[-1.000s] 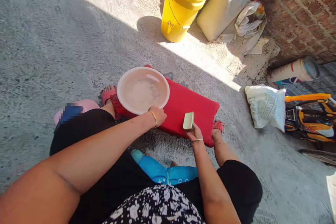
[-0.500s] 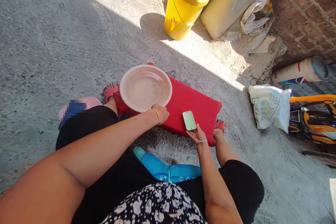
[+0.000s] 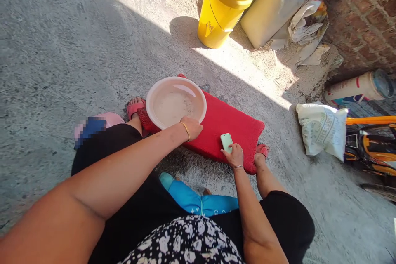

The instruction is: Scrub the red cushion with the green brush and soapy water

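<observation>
Concrete floor (image 3: 77, 70), part shaded and part sunlit, runs up to a brick wall (image 3: 365, 20), with a yellow bucket (image 3: 221, 18) near it. Across the person's feet stands a red counter (image 3: 239, 119), a pale basin (image 3: 149, 105) at its left end. The left hand (image 3: 193, 128) curls at the basin's rim; whether its grip holds anything cannot be told. The right hand's (image 3: 235, 155) grip is closed on a green dish (image 3: 226, 139) over the counter's right half.

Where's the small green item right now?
Head view, right of centre: the small green item is in the right hand, over the red bench, to the right of the basin.
</observation>
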`<action>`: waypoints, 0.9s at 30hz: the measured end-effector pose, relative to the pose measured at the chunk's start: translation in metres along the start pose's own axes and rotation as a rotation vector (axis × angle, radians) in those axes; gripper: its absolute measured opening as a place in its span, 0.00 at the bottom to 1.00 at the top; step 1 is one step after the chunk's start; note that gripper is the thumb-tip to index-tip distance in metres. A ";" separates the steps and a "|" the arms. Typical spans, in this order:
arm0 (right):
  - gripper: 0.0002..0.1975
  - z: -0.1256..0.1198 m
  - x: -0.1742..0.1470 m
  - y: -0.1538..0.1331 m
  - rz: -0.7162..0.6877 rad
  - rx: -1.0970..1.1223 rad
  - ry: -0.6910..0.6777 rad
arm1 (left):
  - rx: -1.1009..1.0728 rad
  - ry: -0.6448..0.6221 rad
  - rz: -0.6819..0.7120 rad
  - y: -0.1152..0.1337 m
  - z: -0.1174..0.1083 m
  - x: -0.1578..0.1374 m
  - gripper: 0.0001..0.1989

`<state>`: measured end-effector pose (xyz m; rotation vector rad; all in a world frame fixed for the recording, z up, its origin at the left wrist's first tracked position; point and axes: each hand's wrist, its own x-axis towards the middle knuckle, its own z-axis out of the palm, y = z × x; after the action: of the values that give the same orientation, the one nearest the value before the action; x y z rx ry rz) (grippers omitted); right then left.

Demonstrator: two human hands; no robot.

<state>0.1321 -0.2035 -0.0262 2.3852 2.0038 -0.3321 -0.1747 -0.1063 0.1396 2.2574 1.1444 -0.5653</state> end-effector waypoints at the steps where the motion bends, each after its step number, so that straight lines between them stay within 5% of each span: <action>1: 0.20 -0.001 0.000 -0.003 0.008 -0.056 -0.024 | 0.002 0.011 -0.004 -0.003 -0.003 -0.002 0.18; 11: 0.19 -0.017 0.000 -0.048 0.113 -0.260 -0.180 | -0.043 0.129 -0.048 -0.025 -0.020 -0.021 0.19; 18: 0.19 0.004 -0.038 -0.154 -0.280 -0.191 -0.296 | -0.058 0.141 -0.039 -0.024 -0.018 -0.024 0.19; 21: 0.20 0.015 -0.043 -0.179 -0.396 -0.219 -0.322 | -0.049 0.129 -0.044 -0.021 -0.018 -0.025 0.20; 24: 0.20 0.017 -0.039 -0.162 -0.356 -0.250 -0.309 | -0.025 0.135 -0.028 -0.019 -0.019 -0.023 0.20; 27: 0.19 0.006 -0.039 -0.105 -0.184 -0.274 -0.289 | -0.007 0.141 -0.022 -0.018 -0.018 -0.019 0.20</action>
<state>0.0225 -0.2236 -0.0121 1.8802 1.9889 -0.3549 -0.1977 -0.0977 0.1599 2.3113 1.2385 -0.4150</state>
